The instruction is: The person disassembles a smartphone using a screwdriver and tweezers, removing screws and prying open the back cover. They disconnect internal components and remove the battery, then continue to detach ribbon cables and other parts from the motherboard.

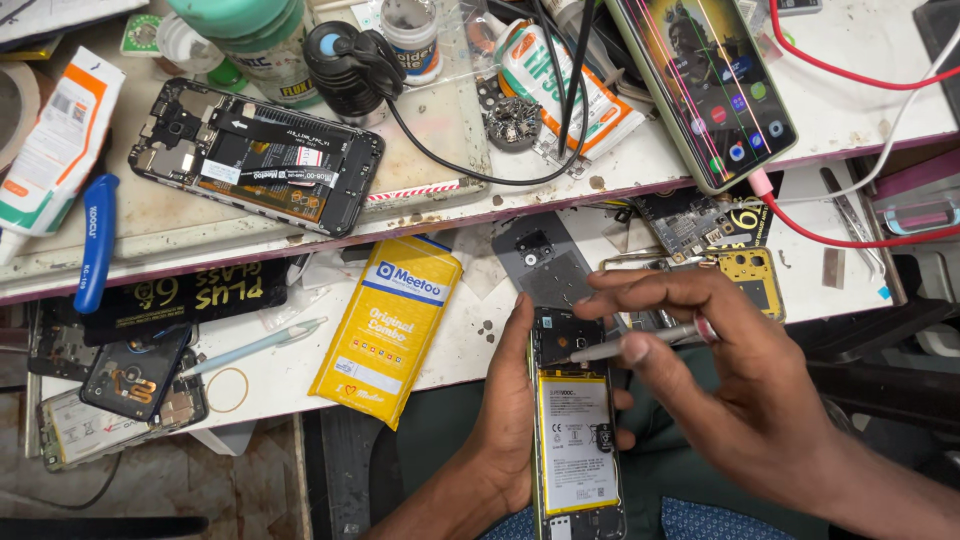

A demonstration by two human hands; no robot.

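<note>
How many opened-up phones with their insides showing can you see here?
3: one held upright in the left hand, the opened phone; one on the upper shelf; one at the lower left edge. Others may lie hidden under the clutter.

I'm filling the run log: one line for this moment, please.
left hand: holds open phone | right hand: tool tip on phone top | yellow packet beside

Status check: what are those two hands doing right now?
Left hand grips opened phone. Right hand holds tool, tip on phone's top. Nothing in the way.
</note>
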